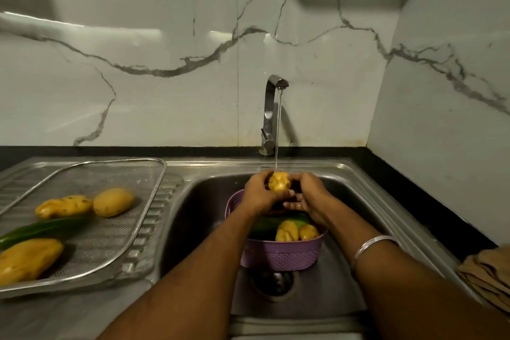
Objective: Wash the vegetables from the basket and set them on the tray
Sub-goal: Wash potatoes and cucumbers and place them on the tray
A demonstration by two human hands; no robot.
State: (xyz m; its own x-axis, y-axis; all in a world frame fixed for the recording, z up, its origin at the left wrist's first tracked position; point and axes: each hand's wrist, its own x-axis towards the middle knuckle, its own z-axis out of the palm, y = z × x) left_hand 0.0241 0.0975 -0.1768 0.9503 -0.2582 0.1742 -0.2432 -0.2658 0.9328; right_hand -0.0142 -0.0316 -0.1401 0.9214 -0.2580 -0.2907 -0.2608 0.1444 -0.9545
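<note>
Both your hands are together under the running tap (271,116), your left hand (259,194) curled round a yellow potato (278,182) that the water stream strikes, your right hand (306,196) cupping its other side with fingers loosely bent below it. Directly beneath, the purple basket (281,254) sits in the sink (358,182) with a cucumber (265,225) and two more potatoes (287,230) inside. On the steel worktop to your left, the mesh tray (116,243) carries three potatoes (113,201) and a green cucumber (41,230).
</note>
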